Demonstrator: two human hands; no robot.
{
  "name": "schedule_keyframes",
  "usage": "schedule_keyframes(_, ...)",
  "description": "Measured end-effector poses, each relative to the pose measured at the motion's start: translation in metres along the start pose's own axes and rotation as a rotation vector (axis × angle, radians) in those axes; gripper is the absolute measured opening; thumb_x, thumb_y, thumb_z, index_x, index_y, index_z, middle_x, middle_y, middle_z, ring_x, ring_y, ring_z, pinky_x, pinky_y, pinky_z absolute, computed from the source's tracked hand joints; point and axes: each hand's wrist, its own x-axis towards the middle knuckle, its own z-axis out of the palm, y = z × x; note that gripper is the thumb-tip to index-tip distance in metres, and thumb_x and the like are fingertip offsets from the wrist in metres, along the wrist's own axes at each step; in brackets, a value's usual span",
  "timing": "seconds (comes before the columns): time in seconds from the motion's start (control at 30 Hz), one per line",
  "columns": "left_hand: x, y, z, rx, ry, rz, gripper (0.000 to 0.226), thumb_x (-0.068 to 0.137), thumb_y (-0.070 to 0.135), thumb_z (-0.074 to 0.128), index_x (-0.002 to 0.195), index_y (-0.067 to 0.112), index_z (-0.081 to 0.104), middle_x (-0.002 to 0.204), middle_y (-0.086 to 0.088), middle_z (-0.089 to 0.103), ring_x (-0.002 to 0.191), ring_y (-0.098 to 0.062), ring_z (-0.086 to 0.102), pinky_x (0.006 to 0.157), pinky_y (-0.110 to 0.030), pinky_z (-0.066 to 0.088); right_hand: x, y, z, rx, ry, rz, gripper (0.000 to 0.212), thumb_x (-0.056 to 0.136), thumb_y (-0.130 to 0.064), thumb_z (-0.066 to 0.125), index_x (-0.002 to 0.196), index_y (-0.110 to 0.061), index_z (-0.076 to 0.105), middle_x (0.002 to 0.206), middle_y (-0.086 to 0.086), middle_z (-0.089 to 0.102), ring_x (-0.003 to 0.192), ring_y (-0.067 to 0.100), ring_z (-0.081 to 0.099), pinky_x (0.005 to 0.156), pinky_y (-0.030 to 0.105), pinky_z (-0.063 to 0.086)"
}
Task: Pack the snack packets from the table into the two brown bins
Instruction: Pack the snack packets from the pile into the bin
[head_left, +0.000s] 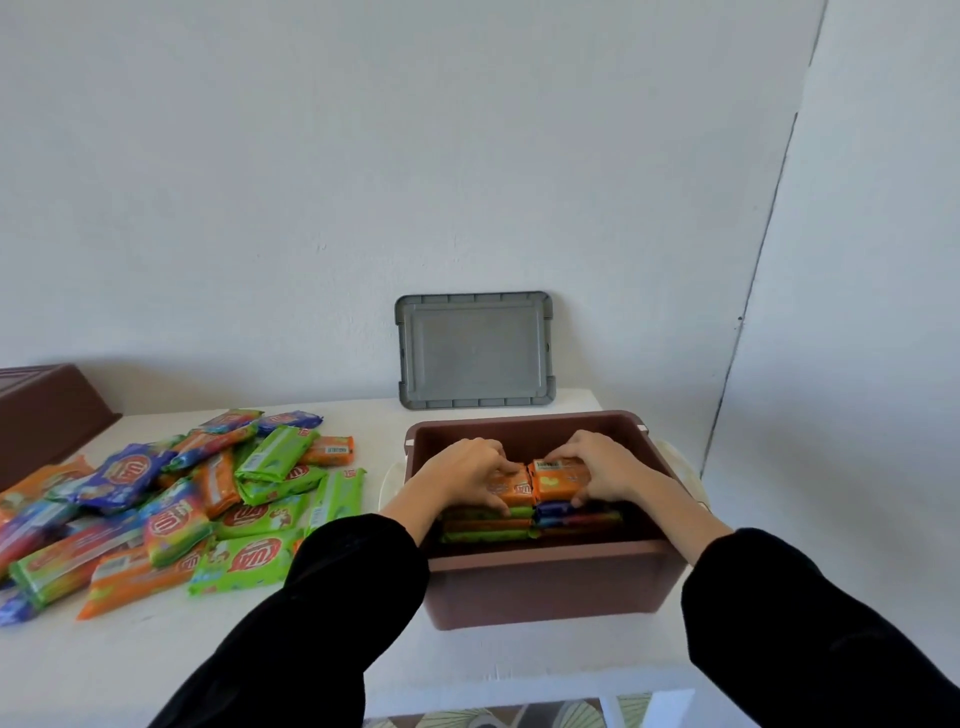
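Our left hand (467, 467) is reaching down into the near brown bin (545, 587), fingers curling over the left orange packet (511, 488) and gripping it at the top of a stack. Our right hand (597, 467) is doing the same beside it, fingers bent round the right orange packet (558, 480), thumb pressing at its near edge. The two packets are lying side by side, touching end to end, between our hands. Under them the stacked packets (483, 532) are sitting in two columns inside the bin (green and orange edges showing on the left, blue ones on the right). Both forearms are coming in over the bin's near rim in black sleeves (337, 597). The bin is standing on the white table (260, 654), towards its right end. The loose pile of packets (171, 504), green, orange and blue, is sprawling on the table to the left of the bin, well apart from our hands. The second brown bin (47, 410) is showing only partly at the far left edge, behind the pile. A grey lid (474, 349) is leaning upright against the wall just behind the near bin.
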Motion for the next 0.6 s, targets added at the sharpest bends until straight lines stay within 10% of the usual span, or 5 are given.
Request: schedule_keyframes(0.6, -0.011, 0.005, -0.006, 0.16, 0.141, -0.057, 0.066, 0.076, 0.06, 0.061, 0.13, 0.023, 0.053, 0.116, -0.003, 0.059, 0.104, -0.02, 0.052, 0.075, -0.028, 0.037, 0.002, -0.026, -0.019, 0.277, 0.104, 0.072, 0.039, 0.083, -0.028, 0.067, 0.12, -0.021, 0.06, 0.119, 0.006, 0.063, 0.108, 0.02, 0.058, 0.093, 0.034, 0.048)
